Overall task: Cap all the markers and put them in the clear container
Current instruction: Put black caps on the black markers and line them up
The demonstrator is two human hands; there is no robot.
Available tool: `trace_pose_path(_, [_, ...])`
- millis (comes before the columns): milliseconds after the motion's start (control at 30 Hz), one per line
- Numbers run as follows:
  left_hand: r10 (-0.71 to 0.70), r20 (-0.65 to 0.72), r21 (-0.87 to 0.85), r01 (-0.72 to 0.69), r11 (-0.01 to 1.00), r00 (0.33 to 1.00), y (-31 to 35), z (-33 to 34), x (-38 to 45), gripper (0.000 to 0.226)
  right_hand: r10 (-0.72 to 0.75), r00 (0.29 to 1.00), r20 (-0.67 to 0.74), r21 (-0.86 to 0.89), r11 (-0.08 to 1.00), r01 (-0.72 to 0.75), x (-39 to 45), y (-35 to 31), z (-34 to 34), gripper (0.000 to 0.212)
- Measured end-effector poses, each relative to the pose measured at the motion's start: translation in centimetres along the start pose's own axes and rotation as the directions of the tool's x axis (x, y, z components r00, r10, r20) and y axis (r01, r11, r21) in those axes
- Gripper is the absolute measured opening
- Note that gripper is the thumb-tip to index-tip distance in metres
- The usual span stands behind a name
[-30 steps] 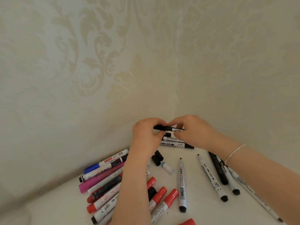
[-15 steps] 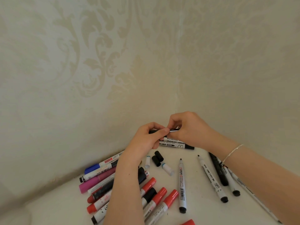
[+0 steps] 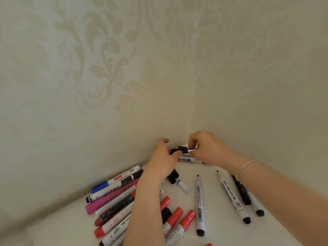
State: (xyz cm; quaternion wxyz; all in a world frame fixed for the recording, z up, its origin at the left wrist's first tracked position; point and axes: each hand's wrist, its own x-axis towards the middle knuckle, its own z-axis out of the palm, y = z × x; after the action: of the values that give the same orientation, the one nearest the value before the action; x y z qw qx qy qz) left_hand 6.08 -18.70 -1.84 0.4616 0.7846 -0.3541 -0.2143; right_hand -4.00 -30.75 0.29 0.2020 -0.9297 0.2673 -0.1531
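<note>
Marker [image 3: 184, 150], slim black-capped cylinder | left hand [image 3: 164, 157] grip clamped on cap | right hand [image 3: 206, 148] pinches barrel

Two bare forearms, no sleeves
Right wrist wears a thin, pale, beaded string bracelet [image 3: 245, 167]; left wrist unadorned

hands: two are being counted, left hand [image 3: 163, 157] and right hand [image 3: 207, 150] | held marker [image 3: 184, 150]: one is being counted | markers [image 3: 199, 201] lying: at least twelve are being counted, some arm-hidden | loose black caps [image 3: 173, 175]: two | bracelet [image 3: 245, 166]: one
</note>
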Motion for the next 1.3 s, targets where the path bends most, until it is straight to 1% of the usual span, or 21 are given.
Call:
trace_pose_path(67, [0.005, -0.067, 0.111, 0.003, 0.994, 0.998, -0.6, -0.6, 0.1, 0.027, 0.047, 0.998, -0.048, -0.064, 0.997, -0.050, 0.3, 1.1, 1.0, 0.017])
trace_pose_path(133, [-0.007, -0.066, 0.169, 0.018, 0.985, 0.998, -1.1, -1.1, 0.2, 0.009, 0.062, 0.996, -0.069, -0.115, 0.991, -0.070, 0.6, 1.7, 1.5, 0.011])
trace_pose_path(267, [-0.059, 0.049, 0.194, 0.048, 0.980, 0.997, -1.2, -1.1, -0.2, 0.013, 0.052, 0.995, -0.086, -0.204, 0.977, -0.069, 1.0, 1.7, 1.5, 0.032])
trace_pose_path(333, [-0.051, 0.102, 0.220, 0.028, 0.975, 0.993, -1.1, -0.9, -0.4, 0.013, 0.082, 0.992, -0.099, -0.244, 0.964, -0.104, 0.8, 0.9, 0.7, 0.022])
trace_pose_path(400, [-0.039, 0.122, 0.239, 0.008, 0.971, 0.992, -1.0, -0.7, -0.3, 0.012, 0.168, 0.986, 0.001, -0.390, 0.908, -0.155, 0.3, -0.1, -0.8, 0.008])
trace_pose_path(433, [-0.041, 0.128, 0.244, 0.008, 0.970, 0.991, -1.0, -0.7, -0.3, 0.011, 0.235, 0.967, 0.101, -0.479, 0.863, -0.160, 0.0, -0.8, -1.5, 0.009])
trace_pose_path(467, [-0.047, 0.136, 0.252, 0.011, 0.968, 0.990, -0.9, -0.7, -0.3, 0.009, 0.317, 0.925, 0.209, -0.557, 0.816, -0.154, -0.3, -1.5, -2.1, 0.017])
trace_pose_path(567, [-0.063, 0.148, 0.282, 0.019, 0.959, 0.987, -0.8, -0.6, -0.1, 0.009, 0.560, 0.699, 0.445, -0.689, 0.712, -0.132, -1.3, -3.1, -2.9, 0.066])
trace_pose_path(600, [-0.069, 0.141, 0.290, 0.026, 0.957, 0.988, -0.8, -0.7, -0.1, 0.011, 0.605, 0.631, 0.485, -0.718, 0.687, -0.108, -1.5, -3.3, -2.8, 0.070])
trace_pose_path(633, [-0.074, 0.129, 0.298, 0.033, 0.954, 0.989, -0.8, -0.7, -0.1, 0.015, 0.619, 0.591, 0.517, -0.736, 0.674, -0.064, -1.8, -3.5, -2.6, 0.063])
trace_pose_path(700, [-0.077, 0.096, 0.318, 0.043, 0.947, 0.992, -0.9, -1.0, 0.1, 0.027, 0.606, 0.575, 0.550, -0.756, 0.654, 0.033, -2.1, -3.3, -2.0, 0.028])
trace_pose_path(733, [-0.078, 0.083, 0.324, 0.047, 0.945, 0.993, -0.9, -1.0, 0.1, 0.034, 0.596, 0.579, 0.557, -0.758, 0.649, 0.061, -2.2, -2.9, -1.6, 0.020])
trace_pose_path(767, [-0.083, 0.080, 0.325, 0.052, 0.944, 0.993, -0.9, -1.1, 0.0, 0.038, 0.595, 0.569, 0.568, -0.746, 0.664, 0.050, -2.3, -2.7, -1.4, 0.019])
trace_pose_path(833, [-0.093, 0.093, 0.318, 0.058, 0.946, 0.991, -0.9, -1.1, -0.2, 0.041, 0.590, 0.570, 0.572, -0.677, 0.732, -0.079, -2.3, -1.9, -1.1, 0.036])
trace_pose_path(867, [-0.088, 0.108, 0.314, 0.050, 0.948, 0.990, -1.0, -1.1, -0.3, 0.040, 0.564, 0.608, 0.559, -0.623, 0.770, -0.142, -2.2, -1.6, -1.2, 0.043])
trace_pose_path(933, [-0.057, 0.134, 0.321, 0.011, 0.947, 0.989, -1.2, -0.9, -0.3, 0.032, 0.464, 0.723, 0.513, -0.473, 0.855, -0.213, -1.7, -1.1, -2.0, 0.047])
trace_pose_path(1033, [-0.026, 0.139, 0.329, -0.021, 0.944, 0.990, -1.6, -0.4, -0.1, 0.026, 0.291, 0.861, 0.417, -0.186, 0.955, -0.232, -0.9, -1.0, -3.5, 0.019])
trace_pose_path(1067, [-0.022, 0.138, 0.323, -0.024, 0.946, 0.990, -1.7, -0.3, 0.0, 0.025, 0.245, 0.895, 0.372, -0.046, 0.968, -0.246, -0.6, -1.0, -3.8, 0.017])
trace_pose_path(1133, [-0.019, 0.138, 0.306, -0.024, 0.952, 0.990, -1.6, 0.0, 0.1, 0.027, 0.202, 0.937, 0.286, 0.282, 0.917, -0.283, -0.4, -1.0, -3.7, 0.022])
trace_pose_path(1200, [-0.027, 0.132, 0.285, -0.012, 0.958, 0.991, -1.5, 0.3, 0.1, 0.033, 0.197, 0.946, 0.258, 0.543, 0.780, -0.310, -0.7, -1.1, -3.2, 0.022])
trace_pose_path(1300, [-0.041, 0.095, 0.307, 0.010, 0.952, 0.995, -1.6, 0.4, 0.2, 0.037, 0.232, 0.951, 0.203, 0.634, 0.709, -0.308, -1.0, -1.3, -2.4, 0.017])
